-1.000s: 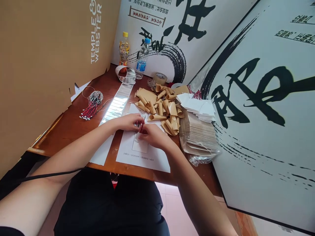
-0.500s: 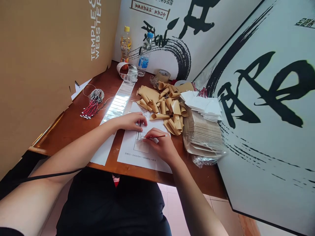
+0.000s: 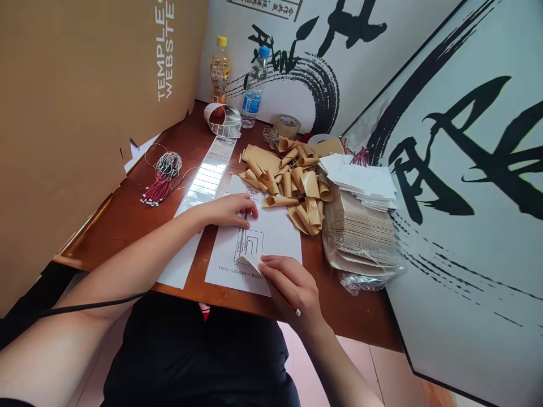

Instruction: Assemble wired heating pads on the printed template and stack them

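Note:
My left hand (image 3: 236, 211) rests on a printed drawing sheet (image 3: 224, 254), fingers curled. A thin black wire (image 3: 246, 215) passes between its thumb and fingertips. Closer to the table's front edge, my right hand (image 3: 297, 288) pinches a small pale, translucent label (image 3: 251, 259) above the sheet's lower part. A white wire connector (image 3: 297, 312) pokes out below the right hand's fingers; whether it joins the black wire is hidden. Left of the sheet runs a long strip of clear labels (image 3: 207, 172), its far end curled into a loop.
A bundle of red and black wires (image 3: 159, 181) lies at left. Behind the sheet are rolled brown paper pieces (image 3: 275, 200). Stacked cards in a plastic bag (image 3: 360, 226) stand at right, white cards (image 3: 360, 178) on top. Two bottles (image 3: 252, 102) and a tape roll (image 3: 288, 125) stand behind.
My right hand has moved down and right, away from the left hand, with the pale label now showing at its fingertips. The left hand stays put. The view has shifted slightly.

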Tool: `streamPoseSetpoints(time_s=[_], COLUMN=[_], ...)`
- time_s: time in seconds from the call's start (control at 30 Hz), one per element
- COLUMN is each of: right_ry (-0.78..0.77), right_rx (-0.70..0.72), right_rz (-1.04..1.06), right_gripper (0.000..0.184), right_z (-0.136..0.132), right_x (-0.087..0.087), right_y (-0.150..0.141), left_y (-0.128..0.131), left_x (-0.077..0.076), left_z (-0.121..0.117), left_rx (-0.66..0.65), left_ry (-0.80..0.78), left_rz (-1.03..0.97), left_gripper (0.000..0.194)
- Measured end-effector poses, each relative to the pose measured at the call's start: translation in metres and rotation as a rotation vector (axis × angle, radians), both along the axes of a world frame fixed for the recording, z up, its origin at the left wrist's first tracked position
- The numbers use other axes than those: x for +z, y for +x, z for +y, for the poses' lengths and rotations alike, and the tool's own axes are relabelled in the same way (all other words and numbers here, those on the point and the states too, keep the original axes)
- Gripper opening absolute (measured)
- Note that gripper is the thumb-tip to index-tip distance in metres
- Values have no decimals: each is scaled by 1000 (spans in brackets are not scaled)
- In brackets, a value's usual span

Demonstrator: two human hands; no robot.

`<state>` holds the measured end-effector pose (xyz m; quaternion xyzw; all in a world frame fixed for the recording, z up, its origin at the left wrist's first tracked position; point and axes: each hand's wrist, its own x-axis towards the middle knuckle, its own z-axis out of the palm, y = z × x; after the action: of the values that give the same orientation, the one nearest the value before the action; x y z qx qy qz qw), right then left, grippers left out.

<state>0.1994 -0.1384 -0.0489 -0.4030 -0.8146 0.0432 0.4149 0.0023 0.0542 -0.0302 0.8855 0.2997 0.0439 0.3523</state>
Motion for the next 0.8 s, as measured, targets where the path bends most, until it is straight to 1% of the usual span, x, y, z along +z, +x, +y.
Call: streamPoseSetpoints(time_s=[0.13,0.23,0.43,0.53,0.6,0.7,0.77,0.8], right_ry=[-7,23,74,147,164,95,1,-59], right_rx=[-19,-30,-76,-107,-117,-156,-194,-189], right_rz=[24,41,29,73,77,121,218,263], right_gripper=[43,43,40,36,32,26,21,17], right_z=[-11,-16,-21,-28,-32,-32,-22,-14], right_x=[-4,-6,-6,-8,-9,-5,1,5], right_y=[0,-1,-7,-12,-15,-15,-11,-8], left_y=[0,1,2,2,1,1,2,2], left_x=[0,0,3,4,3,1,1,1], left_z=[0,0,-2,-2,-1,0,-1,-2], left_rx=[-1,1,7,7,11,24,44,59], left_ry=[-3,-6,-26,-37,-41,-50,-61,-69], left_rz=[3,4,5,-4,-19,-56,-101,-133], left_gripper=[28,29,30,31,31,31,27,26])
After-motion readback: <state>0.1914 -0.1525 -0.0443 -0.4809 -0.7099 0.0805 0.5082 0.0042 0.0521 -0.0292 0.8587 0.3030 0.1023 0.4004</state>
